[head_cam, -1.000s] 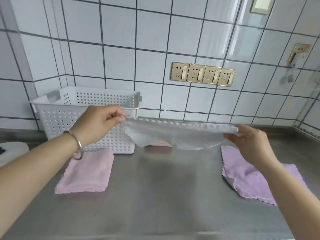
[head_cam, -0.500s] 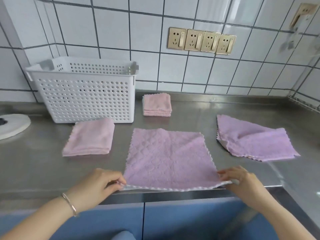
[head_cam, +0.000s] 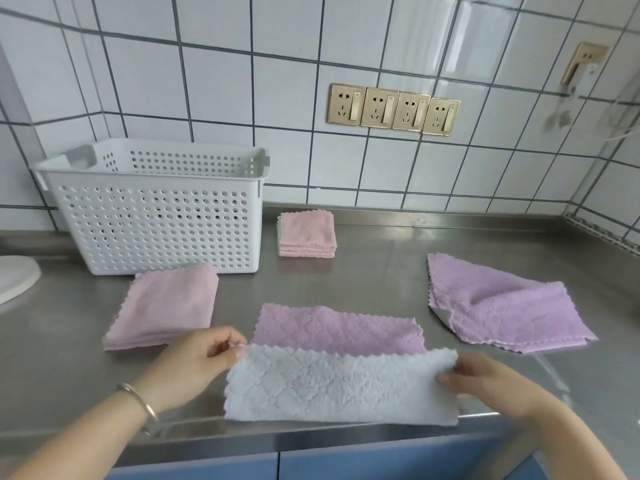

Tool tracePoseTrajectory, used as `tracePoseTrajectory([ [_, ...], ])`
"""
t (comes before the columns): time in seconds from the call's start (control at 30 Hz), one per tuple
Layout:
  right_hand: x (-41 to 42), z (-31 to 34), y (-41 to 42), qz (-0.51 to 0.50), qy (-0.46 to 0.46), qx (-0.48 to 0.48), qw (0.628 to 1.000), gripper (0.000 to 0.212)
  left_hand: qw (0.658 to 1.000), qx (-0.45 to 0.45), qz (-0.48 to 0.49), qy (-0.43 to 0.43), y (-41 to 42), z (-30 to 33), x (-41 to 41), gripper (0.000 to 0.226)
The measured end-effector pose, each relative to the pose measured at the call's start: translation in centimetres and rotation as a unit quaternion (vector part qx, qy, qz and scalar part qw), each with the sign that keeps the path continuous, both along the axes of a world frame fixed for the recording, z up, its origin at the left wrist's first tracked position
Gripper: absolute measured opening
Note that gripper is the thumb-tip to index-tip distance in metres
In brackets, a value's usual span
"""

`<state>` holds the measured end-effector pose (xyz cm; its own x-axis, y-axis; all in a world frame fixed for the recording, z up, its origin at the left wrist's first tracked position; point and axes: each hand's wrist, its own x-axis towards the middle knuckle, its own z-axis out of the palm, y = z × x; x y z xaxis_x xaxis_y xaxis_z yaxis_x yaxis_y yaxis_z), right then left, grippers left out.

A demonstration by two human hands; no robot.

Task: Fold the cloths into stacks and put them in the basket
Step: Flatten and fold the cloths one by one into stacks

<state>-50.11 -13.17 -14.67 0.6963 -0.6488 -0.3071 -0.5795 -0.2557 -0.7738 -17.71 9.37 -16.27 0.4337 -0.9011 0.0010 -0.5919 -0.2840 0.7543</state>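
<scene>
A purple cloth lies on the steel counter with its near half lifted and turned away from me, showing its pale grey underside. My left hand pinches the raised left corner. My right hand pinches the raised right corner. A white perforated basket stands at the back left. In front of it sits a folded pink stack. A smaller folded pink stack rests near the wall. A loose pile of purple cloths lies at the right.
A white round object shows at the left edge. Four gold wall sockets are mounted on the tiled wall behind. The counter's front edge runs just below my hands, with blue cabinet fronts under it.
The cloth was held stretched in the air, then laid flat on the counter. Now both hands have lifted its near edge and carried it toward the far edge.
</scene>
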Motion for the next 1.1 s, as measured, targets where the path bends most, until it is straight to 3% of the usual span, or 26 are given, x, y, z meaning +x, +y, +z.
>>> tracePoseTrajectory([
  [0.13, 3.4, -1.5, -1.5, -0.124, -0.076, -0.004, 0.989, 0.018, 0.996, -0.002, 0.085, -0.04, -5.1, -0.2, 0.1, 0.023],
  [0.27, 6.0, -3.0, -2.9, -0.189, -0.027, -0.096, 0.977, 0.023, 0.987, 0.058, 0.114, -0.092, -9.5, -0.9, 0.7, 0.016],
  [0.4, 7.3, -3.8, -3.7, -0.243, -0.01, -0.133, 0.961, 0.027, 0.969, 0.108, 0.142, -0.17, -11.9, -1.9, 1.3, 0.027],
  [0.5, 7.7, -3.7, -3.5, -0.255, -0.006, -0.14, 0.957, 0.013, 0.963, 0.117, 0.16, -0.184, -12.6, -2.5, 1.7, 0.03],
  [0.63, 8.0, -3.6, -3.5, -0.267, 0.024, -0.155, 0.951, 0.03, 0.962, 0.116, 0.161, -0.186, -13.3, -3.5, 2.3, 0.031],
  [0.87, 8.7, -3.9, -3.5, -0.284, 0.09, -0.167, 0.94, 0.027, 0.951, 0.11, 0.164, -0.238, -14.0, -4.4, 2.6, 0.029],
  [1.0, 8.7, -3.8, -2.9, -0.314, 0.049, -0.17, 0.933, 0.032, 0.95, 0.107, 0.168, -0.239, -13.9, -3.7, 2.1, 0.029],
  [1.1, 8.1, -3.8, -1.8, -0.318, 0.05, -0.226, 0.919, 0.047, 0.926, 0.097, 0.148, -0.335, -13.3, -2.8, 0.3, 0.054],
])
